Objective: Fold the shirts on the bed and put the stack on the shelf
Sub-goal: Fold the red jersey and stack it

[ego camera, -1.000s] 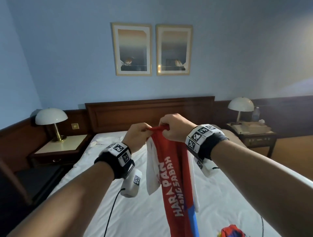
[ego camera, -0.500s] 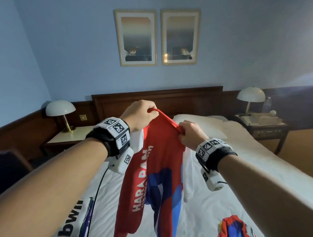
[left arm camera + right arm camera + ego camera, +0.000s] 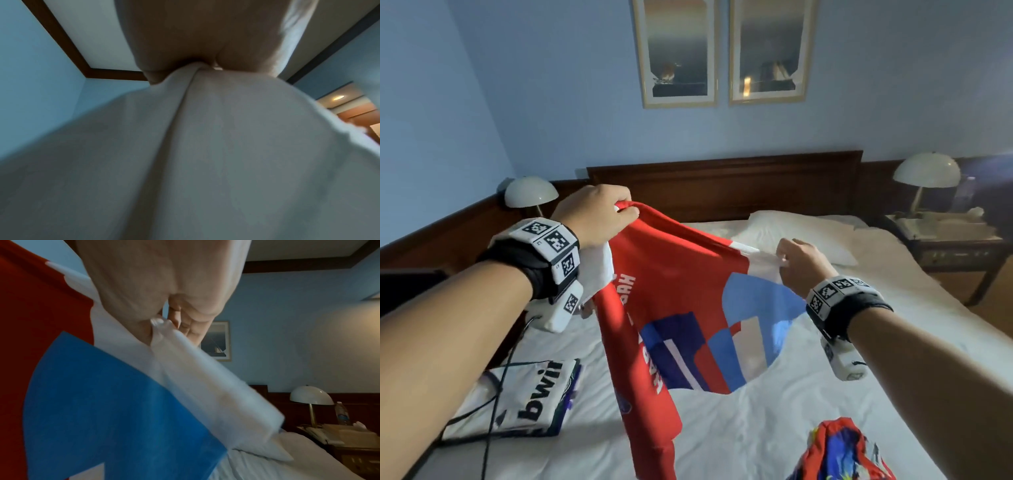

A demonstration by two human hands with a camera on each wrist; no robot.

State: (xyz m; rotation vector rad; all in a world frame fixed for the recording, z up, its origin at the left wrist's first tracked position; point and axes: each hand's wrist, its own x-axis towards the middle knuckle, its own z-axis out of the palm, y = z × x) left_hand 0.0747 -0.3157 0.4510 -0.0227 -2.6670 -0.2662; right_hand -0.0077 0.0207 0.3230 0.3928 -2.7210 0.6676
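Above the bed [image 3: 774, 428], my hands have drawn apart since a second ago, when both pinched one bunched point. Left hand [image 3: 594, 216] curls round the red shirt [image 3: 678, 274] at its top left corner; right hand [image 3: 796, 262] pinches the white edge at the opposite corner. Shirt now hangs spread between them, lower part trailing onto the sheet. Reads as ready to lay flat for folding. Folded white shirt [image 3: 530, 397] lies at left; crumpled shirt [image 3: 842, 448] waits near right. Shelf not in view.
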